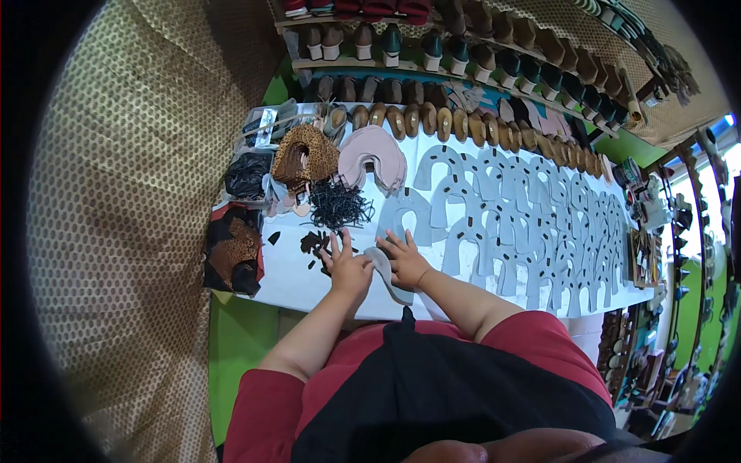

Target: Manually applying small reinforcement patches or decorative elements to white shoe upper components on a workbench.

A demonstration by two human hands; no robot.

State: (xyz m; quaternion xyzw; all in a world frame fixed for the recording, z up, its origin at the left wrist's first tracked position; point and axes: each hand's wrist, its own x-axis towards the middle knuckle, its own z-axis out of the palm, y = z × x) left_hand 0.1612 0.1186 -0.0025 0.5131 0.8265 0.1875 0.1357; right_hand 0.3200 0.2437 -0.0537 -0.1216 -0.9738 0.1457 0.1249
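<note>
Curved, pale grey flat piece [381,268] of thin sheet material lay at the near edge of the white-covered tabletop [287,287], between the person's two bare hands, its near end at the rim. The left hand [350,272] had its fingers fanned out, its thumb side at the piece's left edge; the right hand [405,266] was spread likewise, touching the right edge. Each grip looked loose, but whether either one pinched the piece could not be told.

Just left of the left hand lay a small heap of short black tabs [312,243]. Beyond it sat a tangled pile of thin black strips [340,205], with a stack of leopard-print horseshoe-shaped pieces [287,154] farther off and, to its right, a stack of pale pink horseshoe-shaped pieces [386,166]. Rows of light grey arch-shaped pieces [486,218], many bearing a small dark tab, covered the right side. Along the far edge stood a line of brown, rounded shoe forms [444,123], and shoes filled wooden shelves [386,69] behind them.
</note>
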